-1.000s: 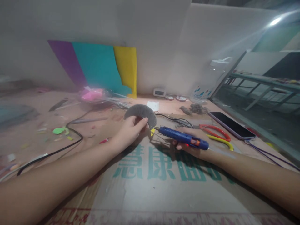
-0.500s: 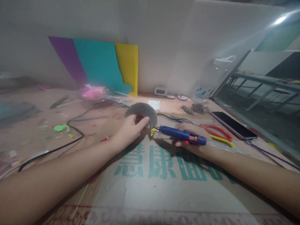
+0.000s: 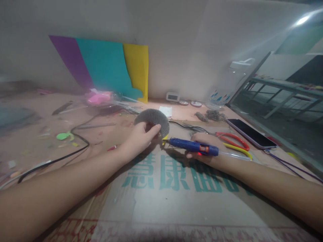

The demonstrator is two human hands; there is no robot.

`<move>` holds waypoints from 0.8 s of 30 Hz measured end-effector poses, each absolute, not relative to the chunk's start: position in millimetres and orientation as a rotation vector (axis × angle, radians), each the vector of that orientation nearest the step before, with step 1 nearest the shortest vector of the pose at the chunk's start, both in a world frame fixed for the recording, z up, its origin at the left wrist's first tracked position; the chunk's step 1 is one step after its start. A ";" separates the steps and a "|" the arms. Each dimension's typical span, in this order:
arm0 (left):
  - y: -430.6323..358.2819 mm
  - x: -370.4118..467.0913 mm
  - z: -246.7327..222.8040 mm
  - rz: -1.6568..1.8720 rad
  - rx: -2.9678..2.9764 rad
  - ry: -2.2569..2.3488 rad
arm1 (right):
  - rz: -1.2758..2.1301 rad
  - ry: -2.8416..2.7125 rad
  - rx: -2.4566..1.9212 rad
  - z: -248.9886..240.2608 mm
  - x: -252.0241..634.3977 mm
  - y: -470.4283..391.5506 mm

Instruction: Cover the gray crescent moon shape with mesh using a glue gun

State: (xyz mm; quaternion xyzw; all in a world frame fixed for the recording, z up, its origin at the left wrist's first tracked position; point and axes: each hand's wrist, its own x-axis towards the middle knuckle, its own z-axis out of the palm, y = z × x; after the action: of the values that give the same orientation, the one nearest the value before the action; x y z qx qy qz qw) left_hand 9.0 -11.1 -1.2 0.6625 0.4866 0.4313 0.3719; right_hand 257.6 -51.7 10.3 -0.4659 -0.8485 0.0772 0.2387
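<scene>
Ring at centre, grasped by fingers of left hand, partly hidden behind them. At four o'clock, glue gun gripped in fingers of right hand, nozzle touching or just beside yellow piece. Pliers at three, partly covered by right hand; phone beyond; bottle at two; pink bag at ten; cable at eight.

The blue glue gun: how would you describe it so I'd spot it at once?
Start from the large green characters on the work surface, then look just beyond them to the right hand. It holds the glue gun, its tip toward the grey curved piece in the left hand. Unlike the nearby red and yellow handles, it is straight and blue, with a glowing red light.
</scene>
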 end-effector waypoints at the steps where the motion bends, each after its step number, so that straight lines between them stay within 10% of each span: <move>1: -10.9 8.9 -1.4 1.106 1.702 1.238 | 0.208 -2.315 -1.287 9.6 257.7 -51.8; 24: -11.8 8.9 0.5 1.050 1.731 1.229 | 0.048 -2.366 -1.405 5.5 258.4 -50.5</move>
State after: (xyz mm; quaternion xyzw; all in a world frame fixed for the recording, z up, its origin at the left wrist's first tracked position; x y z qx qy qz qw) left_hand 8.9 -11.8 0.5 0.6769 0.4806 0.4107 0.3770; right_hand 258.4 -50.5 5.5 -0.5010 -0.8433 0.0172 0.1936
